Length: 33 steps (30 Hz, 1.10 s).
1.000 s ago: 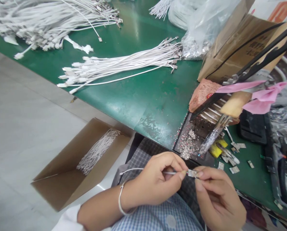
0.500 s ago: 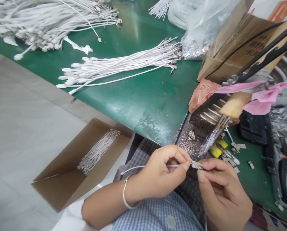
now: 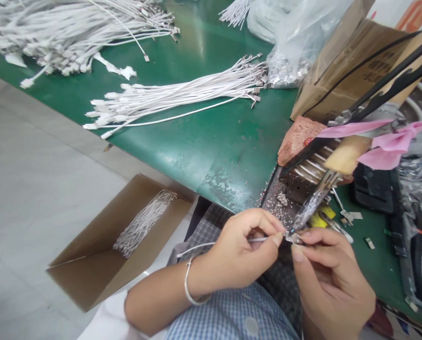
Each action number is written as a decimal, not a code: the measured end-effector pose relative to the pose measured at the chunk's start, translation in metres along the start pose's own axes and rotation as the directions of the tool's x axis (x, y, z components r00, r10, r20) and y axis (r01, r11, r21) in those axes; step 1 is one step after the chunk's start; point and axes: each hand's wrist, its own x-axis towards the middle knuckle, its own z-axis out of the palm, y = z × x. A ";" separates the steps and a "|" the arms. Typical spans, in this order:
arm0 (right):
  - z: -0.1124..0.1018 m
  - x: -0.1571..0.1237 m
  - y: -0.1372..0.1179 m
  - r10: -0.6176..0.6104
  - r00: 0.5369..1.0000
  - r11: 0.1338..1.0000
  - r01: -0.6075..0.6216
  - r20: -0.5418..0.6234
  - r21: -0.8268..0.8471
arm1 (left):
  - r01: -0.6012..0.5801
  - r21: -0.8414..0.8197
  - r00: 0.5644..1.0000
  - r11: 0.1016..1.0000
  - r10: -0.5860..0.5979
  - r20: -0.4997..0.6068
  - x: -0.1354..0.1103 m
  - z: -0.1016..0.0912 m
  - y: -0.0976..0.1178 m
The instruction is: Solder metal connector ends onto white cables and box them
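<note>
My left hand (image 3: 244, 252) pinches a thin white cable (image 3: 197, 247) near its end, and the cable's tail trails back over the wrist. At the front end of the cable, a small metal connector (image 3: 295, 238) sits between the fingertips of my right hand (image 3: 333, 278). Right above the connector is the tip of a soldering iron (image 3: 313, 200) fixed on a stand. The tip looks to be at the cable joint, though whether it touches cannot be made out.
A bundle of white cables (image 3: 182, 97) lies on the green table (image 3: 197, 151), with a larger pile (image 3: 65, 33) beyond. A cardboard box (image 3: 87, 278) holding cables stands at lower left. Around the iron are a brick (image 3: 298, 139), yellow sponge (image 3: 319, 218), solder scraps and a plastic bag (image 3: 292, 47).
Both hands have shifted slightly to the right, bringing the cable end and connector under the soldering iron's tip. The iron and cable piles stay where they were.
</note>
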 end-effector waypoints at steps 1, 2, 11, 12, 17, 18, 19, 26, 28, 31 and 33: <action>0.000 0.000 0.000 0.002 1.000 1.000 -0.002 -0.004 0.002 | -0.009 0.000 1.000 1.000 0.009 0.001 0.000 0.000 0.001; 0.000 0.001 0.000 0.003 1.000 1.000 -0.003 -0.006 0.005 | -0.018 0.002 1.000 1.000 0.018 0.002 0.000 0.000 0.001; 0.003 0.002 -0.004 0.006 0.999 1.000 -0.006 -0.032 0.000 | -0.057 0.031 0.998 0.998 0.057 0.002 0.000 0.000 0.002; 0.003 0.002 -0.004 0.006 1.000 1.000 -0.006 -0.030 0.003 | -0.060 0.033 0.998 0.998 0.060 0.000 0.000 0.000 0.001; 0.002 0.001 -0.003 -0.010 1.000 1.000 0.010 -0.009 0.011 | -0.081 0.037 0.997 0.996 0.081 0.002 0.001 -0.001 0.002; 0.001 0.001 -0.003 -0.013 1.000 1.000 0.013 -0.007 0.009 | -0.084 0.038 0.996 0.996 0.084 0.002 0.001 0.000 0.002; 0.001 0.001 -0.004 -0.016 1.000 1.000 0.016 -0.009 0.007 | -0.087 0.039 0.996 0.995 0.087 0.001 0.001 0.000 0.002; 0.001 0.001 -0.004 0.001 1.000 1.000 -0.001 -0.008 -0.003 | -0.088 0.045 0.996 0.995 0.088 0.003 -0.002 -0.002 0.002; 0.000 0.001 -0.004 -0.016 1.000 1.000 0.016 0.020 -0.003 | -0.074 0.062 0.997 0.995 0.075 0.001 -0.003 -0.002 0.002; 0.001 0.001 -0.003 -0.016 0.999 1.000 0.016 0.030 -0.010 | -0.050 0.076 0.999 0.996 0.051 -0.003 -0.004 -0.003 0.003; 0.001 0.001 -0.002 -0.011 1.000 1.000 0.011 0.010 -0.016 | -0.047 0.081 0.999 0.996 0.048 -0.004 -0.003 -0.002 0.003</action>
